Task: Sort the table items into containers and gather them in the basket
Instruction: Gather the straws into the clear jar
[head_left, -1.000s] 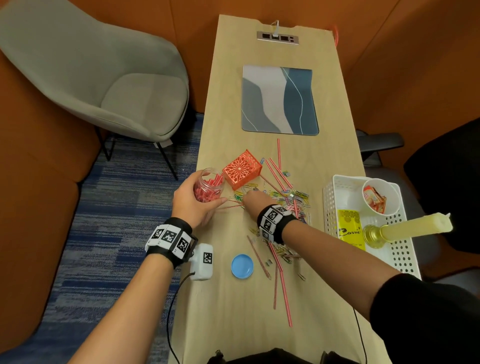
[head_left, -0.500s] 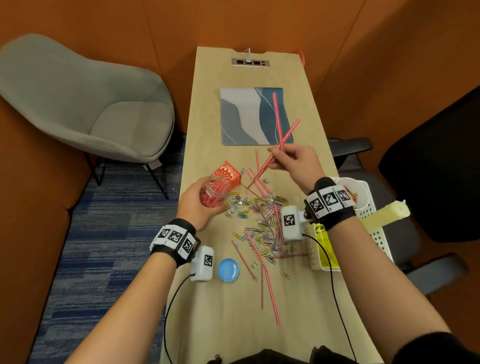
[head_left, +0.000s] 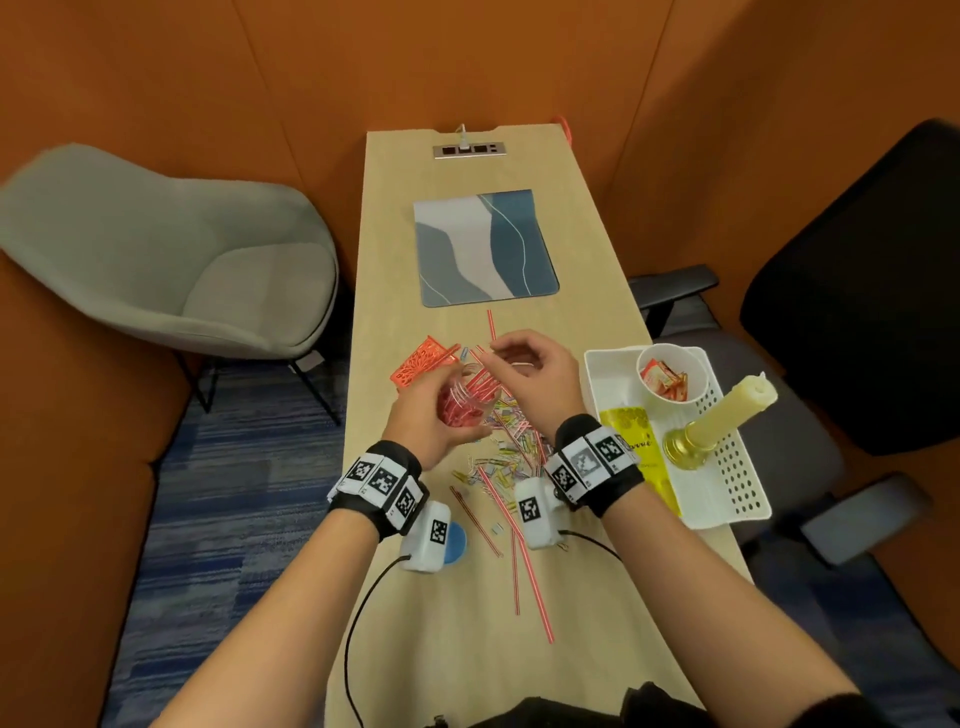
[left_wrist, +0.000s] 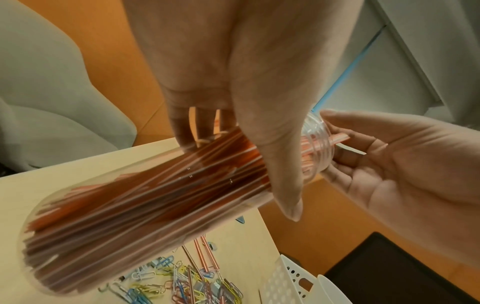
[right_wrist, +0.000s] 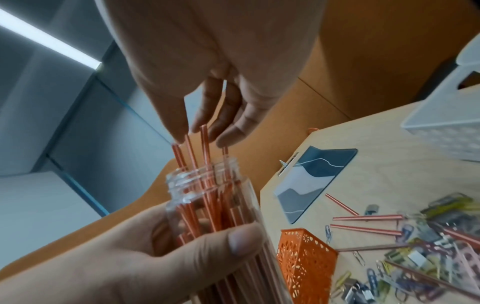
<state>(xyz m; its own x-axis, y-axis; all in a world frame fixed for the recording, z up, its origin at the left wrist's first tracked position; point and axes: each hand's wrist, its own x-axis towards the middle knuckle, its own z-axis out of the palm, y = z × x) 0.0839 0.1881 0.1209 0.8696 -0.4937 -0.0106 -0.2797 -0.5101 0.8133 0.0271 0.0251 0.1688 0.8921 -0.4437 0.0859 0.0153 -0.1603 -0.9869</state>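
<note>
My left hand (head_left: 441, 413) grips a clear plastic jar (head_left: 467, 402) packed with red striped straws and holds it tilted above the table. In the right wrist view, several straw ends stick out of the jar's (right_wrist: 215, 197) mouth. My right hand (head_left: 511, 358) hovers at that mouth, and its nearly straight fingertips (right_wrist: 182, 131) touch the straw tops. The left wrist view shows the jar (left_wrist: 145, 201) with my thumb across it. More straws (head_left: 524, 561) and a pile of coloured paper clips (head_left: 509, 447) lie on the table. The white basket (head_left: 748, 499) stands at the right.
The basket holds a paper cup of packets (head_left: 670, 371), a yellow packet (head_left: 639, 447) and a candle in a gold holder (head_left: 727, 415). An orange perforated box (head_left: 423, 358) sits behind the jar. A blue lid (head_left: 457, 540) lies near my left wrist. A mat (head_left: 485, 247) lies farther back.
My right hand picked straws from the pile, lifted them, then brought them down into the jar's mouth. My left hand kept hold of the jar and raised it slightly.
</note>
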